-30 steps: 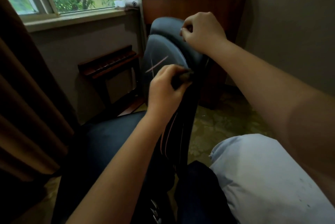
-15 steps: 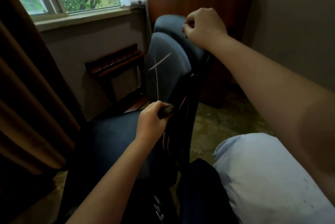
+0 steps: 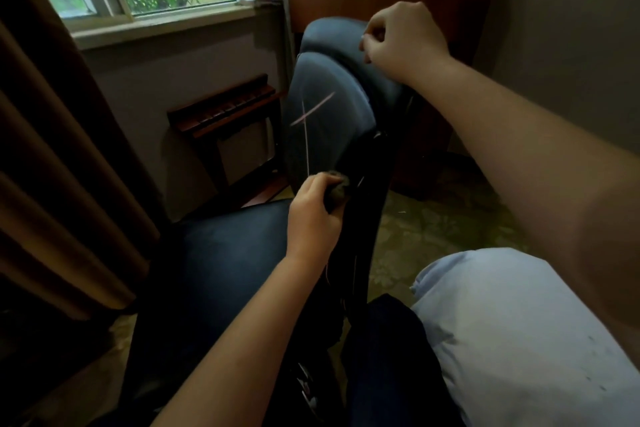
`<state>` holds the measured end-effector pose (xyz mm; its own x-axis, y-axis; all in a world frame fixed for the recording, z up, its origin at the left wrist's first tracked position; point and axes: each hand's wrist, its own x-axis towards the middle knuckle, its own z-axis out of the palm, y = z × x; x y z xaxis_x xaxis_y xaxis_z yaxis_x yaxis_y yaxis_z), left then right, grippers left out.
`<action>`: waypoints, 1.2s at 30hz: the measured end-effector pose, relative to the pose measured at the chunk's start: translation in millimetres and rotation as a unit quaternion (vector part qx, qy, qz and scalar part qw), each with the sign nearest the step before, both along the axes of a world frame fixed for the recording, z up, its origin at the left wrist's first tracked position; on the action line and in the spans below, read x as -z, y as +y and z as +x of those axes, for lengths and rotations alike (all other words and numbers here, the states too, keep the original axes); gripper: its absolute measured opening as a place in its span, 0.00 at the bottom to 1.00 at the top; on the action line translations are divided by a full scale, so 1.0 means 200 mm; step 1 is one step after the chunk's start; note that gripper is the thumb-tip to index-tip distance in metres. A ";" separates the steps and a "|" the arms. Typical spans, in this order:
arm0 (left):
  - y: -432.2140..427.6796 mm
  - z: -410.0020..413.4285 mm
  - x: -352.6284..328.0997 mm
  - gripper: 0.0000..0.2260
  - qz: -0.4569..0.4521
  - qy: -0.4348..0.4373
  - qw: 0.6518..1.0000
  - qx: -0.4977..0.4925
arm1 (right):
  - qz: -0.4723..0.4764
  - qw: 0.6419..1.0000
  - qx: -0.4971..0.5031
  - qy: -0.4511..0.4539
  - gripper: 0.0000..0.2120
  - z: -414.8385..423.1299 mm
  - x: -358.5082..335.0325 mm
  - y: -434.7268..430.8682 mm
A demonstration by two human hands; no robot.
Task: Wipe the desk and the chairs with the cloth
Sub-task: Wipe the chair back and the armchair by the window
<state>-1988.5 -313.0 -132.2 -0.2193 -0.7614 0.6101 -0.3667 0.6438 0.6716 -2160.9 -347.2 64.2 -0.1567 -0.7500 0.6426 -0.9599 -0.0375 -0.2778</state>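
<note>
Wiped down chair back (image 3: 329, 122) to lower edge: cloth (image 3: 337, 189) bunched in left hand (image 3: 311, 215); right hand (image 3: 405, 39) curled on top, steadying.

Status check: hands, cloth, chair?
Left hand grips cloth low against chair backrest. Right hand curled atop headrest, grip unclear. No obstruction seen.

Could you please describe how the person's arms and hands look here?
Both forearms are bare, with no sleeve in view. The left hand and the right hand show no glove, watch or ring.
</note>
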 end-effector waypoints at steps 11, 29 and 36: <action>0.00 -0.04 -0.21 0.21 -0.049 0.043 0.996 0.054 | -0.003 1.000 0.008 -0.009 0.10 0.02 -0.01 0.01; -0.04 0.11 -0.03 0.26 0.050 0.068 0.996 0.005 | 0.019 0.995 0.009 0.095 0.13 0.08 0.04 0.10; 0.01 0.00 -0.10 0.21 0.089 0.053 0.994 0.029 | 0.014 0.998 0.012 0.068 0.12 0.07 0.05 0.11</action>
<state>-1988.9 -311.1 -111.5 -0.2086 -0.8471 0.4888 -0.2536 0.5295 0.8095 -2147.6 -325.5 54.1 -0.0882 -0.7653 0.6376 -0.9893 -0.0072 -0.1455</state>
